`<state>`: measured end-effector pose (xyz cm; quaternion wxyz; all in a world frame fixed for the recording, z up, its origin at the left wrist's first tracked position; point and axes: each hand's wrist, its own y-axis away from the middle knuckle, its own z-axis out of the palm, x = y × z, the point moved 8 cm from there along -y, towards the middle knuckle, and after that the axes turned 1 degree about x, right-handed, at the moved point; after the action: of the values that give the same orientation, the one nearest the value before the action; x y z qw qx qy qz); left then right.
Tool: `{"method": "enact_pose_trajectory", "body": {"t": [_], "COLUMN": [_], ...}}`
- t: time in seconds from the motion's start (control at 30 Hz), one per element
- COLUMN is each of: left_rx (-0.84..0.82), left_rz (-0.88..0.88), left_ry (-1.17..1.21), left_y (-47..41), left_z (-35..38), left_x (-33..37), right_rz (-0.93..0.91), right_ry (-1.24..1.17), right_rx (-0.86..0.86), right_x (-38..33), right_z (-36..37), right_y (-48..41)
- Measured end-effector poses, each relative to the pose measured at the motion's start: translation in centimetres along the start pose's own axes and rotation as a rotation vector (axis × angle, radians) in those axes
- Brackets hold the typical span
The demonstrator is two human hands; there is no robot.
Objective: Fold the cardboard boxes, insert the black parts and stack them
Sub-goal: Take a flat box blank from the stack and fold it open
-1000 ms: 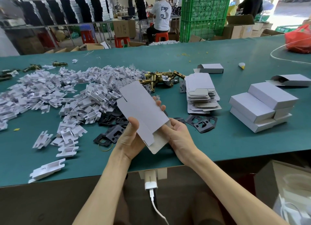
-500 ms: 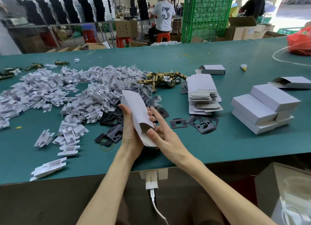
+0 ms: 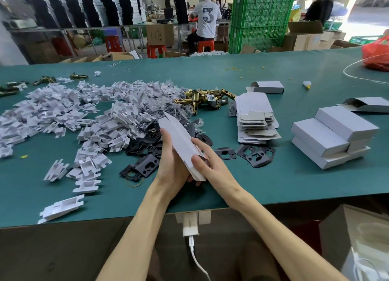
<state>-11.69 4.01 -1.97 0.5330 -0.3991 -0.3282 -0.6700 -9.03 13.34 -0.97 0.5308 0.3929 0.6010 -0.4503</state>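
Both hands meet on one white cardboard box (image 3: 179,133), partly folded into a long narrow sleeve and held tilted just above the near middle of the green table (image 3: 273,186). From my feed, the left hand (image 3: 171,165) cups it from the left and underneath, fingers curled round its lower half and thumb lying along its left edge. The right hand (image 3: 214,169) grasps it from the right, with the thumb pressed on the top face close to the near end and the index finger stretched along the right wall. The box's far end points away and slightly left, over the black parts (image 3: 147,165) scattered on the table just beyond the hands and to either side of them.

Right of the hands and a little farther off I see a stack of flat blanks (image 3: 252,120). Farther right is a pile of closed boxes (image 3: 328,137). A heap of white plastic inserts (image 3: 63,116) covers the left of the table, and some brass hardware (image 3: 202,97) lies at its far right end. Past the table a seated person (image 3: 205,17) wears a white shirt with a large "3" on the back. A white charger (image 3: 190,226) hangs at the near table edge, and I cannot read its lettering.
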Motion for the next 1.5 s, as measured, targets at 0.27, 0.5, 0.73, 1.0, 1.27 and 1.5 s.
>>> {"method": "enact_pose_trajectory", "body": {"t": [0.27,0.5,0.73,1.0,1.27,1.5], "left_rx": [-0.058,-0.083,0.001,0.185,0.174,0.143], "left_rz": [-0.019,-0.002,0.061,0.025,0.082,0.109], "left_ry": [0.118,0.071,-0.046,0.065,-0.087,-0.224], "left_y": [0.7,0.5,0.0,-0.4,-0.9,-1.1], "left_z": [0.4,0.8,-0.3,-1.9,-1.8,-1.4], "left_x": [0.8,1.0,1.0,0.1,-0.3,-0.7], "right_rz": [0.062,0.054,0.009,0.122,0.151,0.242], "right_ry": [-0.247,-0.257,-0.182,-0.246,-0.372,-0.547], "right_rx": [0.002,0.01,0.003,0.081,0.2,0.218], "right_x": [0.7,0.4,-0.3,0.4,0.8,1.5], "right_z": [-1.2,-1.0,-0.3,-1.1,-2.6,-2.6], "right_y": [-0.2,0.0,0.0,0.1,0.7,0.8]}}
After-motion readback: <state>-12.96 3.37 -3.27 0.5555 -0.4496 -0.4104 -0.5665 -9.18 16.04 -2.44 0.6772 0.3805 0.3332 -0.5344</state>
